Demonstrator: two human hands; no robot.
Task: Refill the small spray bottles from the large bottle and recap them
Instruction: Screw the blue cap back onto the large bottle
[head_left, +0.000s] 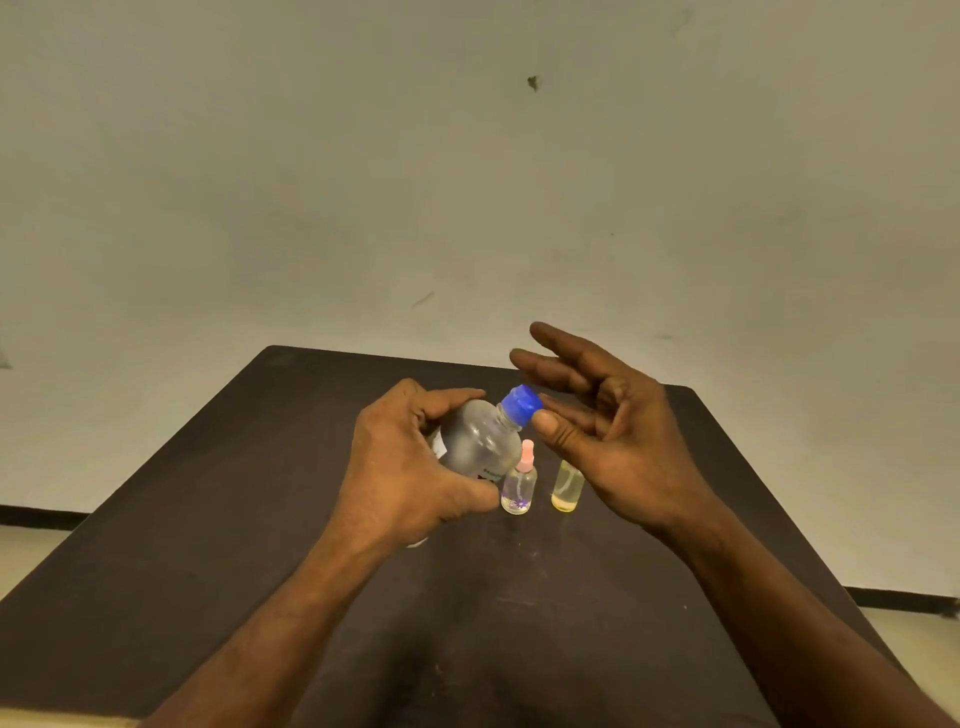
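Observation:
My left hand (415, 467) grips the large clear bottle (480, 439) around its body and holds it tilted to the right above the table. Its blue cap (521, 404) is on. My right hand (608, 431) is beside the cap with fingers spread; the thumb tip touches the cap's right side. Below the bottle stand two small spray bottles: one with a pink sprayer top (519, 486) and clear liquid, and one with yellowish liquid (566, 488), its top hidden behind my right hand.
A dark brown table (260, 519) holds the small bottles near its middle. A plain pale wall (467, 182) rises behind the table's far edge. Light floor shows at both sides.

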